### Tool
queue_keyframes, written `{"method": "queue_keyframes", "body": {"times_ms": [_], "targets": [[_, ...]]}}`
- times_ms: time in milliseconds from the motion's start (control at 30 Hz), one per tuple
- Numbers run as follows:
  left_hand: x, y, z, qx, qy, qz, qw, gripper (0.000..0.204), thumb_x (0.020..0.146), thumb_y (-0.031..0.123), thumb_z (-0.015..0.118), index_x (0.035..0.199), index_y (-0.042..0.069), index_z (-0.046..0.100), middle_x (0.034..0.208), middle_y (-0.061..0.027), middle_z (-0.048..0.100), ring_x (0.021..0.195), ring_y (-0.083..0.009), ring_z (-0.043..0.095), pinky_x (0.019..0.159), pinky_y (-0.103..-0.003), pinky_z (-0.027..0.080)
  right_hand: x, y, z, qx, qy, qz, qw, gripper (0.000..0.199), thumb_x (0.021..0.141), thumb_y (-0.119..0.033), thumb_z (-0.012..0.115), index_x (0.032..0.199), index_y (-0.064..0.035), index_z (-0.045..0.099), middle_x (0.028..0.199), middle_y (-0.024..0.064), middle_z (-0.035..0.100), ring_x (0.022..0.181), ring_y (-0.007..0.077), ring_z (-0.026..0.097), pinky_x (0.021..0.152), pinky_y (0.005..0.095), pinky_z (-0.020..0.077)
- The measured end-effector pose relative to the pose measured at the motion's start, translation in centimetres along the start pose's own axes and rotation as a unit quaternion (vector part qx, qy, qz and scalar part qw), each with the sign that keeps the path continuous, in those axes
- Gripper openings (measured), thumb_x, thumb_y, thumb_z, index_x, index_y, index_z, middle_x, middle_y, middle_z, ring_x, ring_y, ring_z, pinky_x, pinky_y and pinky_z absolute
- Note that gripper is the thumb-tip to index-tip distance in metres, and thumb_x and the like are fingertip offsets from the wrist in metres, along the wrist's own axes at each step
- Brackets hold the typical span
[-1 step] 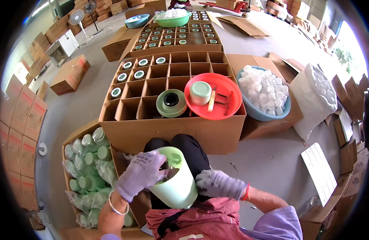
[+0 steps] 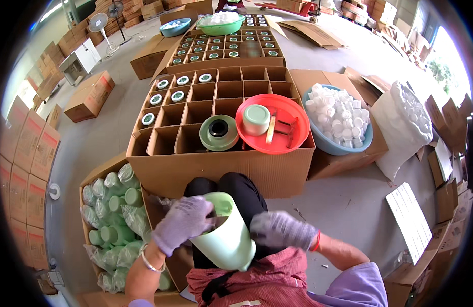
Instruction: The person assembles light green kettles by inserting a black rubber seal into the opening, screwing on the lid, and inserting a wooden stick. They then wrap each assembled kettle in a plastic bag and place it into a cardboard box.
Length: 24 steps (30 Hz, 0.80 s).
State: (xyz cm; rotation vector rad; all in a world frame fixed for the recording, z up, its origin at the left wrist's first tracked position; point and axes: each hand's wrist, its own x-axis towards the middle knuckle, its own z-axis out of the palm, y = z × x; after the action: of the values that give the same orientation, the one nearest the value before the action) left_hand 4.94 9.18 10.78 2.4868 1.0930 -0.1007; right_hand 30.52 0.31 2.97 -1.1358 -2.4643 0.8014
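Observation:
A pale green, tall cylindrical container lies tilted across my lap, its open mouth toward the far left. My left hand, in a grey-purple knitted glove, is closed at the mouth, with fingertips reaching inside past the rim; whatever else they touch in there is hidden. Close by the container's right side is my right hand, gloved the same way and smeared by motion, so its fingers are unclear. On the divided carton ahead sit a green lid-like piece with a black centre and a red basin.
The red basin holds a green cup and small tools. White-capped containers stand in some cells of the divided carton. At left, a carton holds green bagged containers. A blue basin of white caps and white sack stand right.
The container's mouth has dropped slightly toward me. My right hand has shifted a little up and left beside it, while the left keeps its hold at the mouth.

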Motion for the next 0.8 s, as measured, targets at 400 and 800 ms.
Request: {"method": "queue_keyframes", "body": {"times_ms": [400,800], "targets": [[2.9,-3.5,3.1,-0.371,0.036,-0.023,0.928,0.036,0.100,0.027,0.060,0.126,0.003,0.057,0.099,-0.0075,0.066,0.079,-0.0170,0.068,0.076,-0.032,0.056,25.3,14.2,-10.6,-0.231,-0.011,-0.014,0.973,0.048,0.083,-0.021,0.058,0.130,-0.0257,0.062,0.117,0.0238,0.059,0.089,0.0459,0.066,0.083,0.0500,0.0555],[2.2,-2.4,5.4,-0.559,0.438,-0.034,0.703,0.060,0.100,0.037,0.056,0.146,0.001,0.043,0.138,-0.0092,0.053,0.126,-0.0173,0.050,0.105,-0.034,0.043,16.6,-2.9,-5.6,0.341,0.218,0.069,0.912,0.033,0.097,-0.020,0.057,0.119,0.0042,0.053,0.092,0.0222,0.066,0.085,0.0359,0.068,0.076,0.0410,0.0549]]}}
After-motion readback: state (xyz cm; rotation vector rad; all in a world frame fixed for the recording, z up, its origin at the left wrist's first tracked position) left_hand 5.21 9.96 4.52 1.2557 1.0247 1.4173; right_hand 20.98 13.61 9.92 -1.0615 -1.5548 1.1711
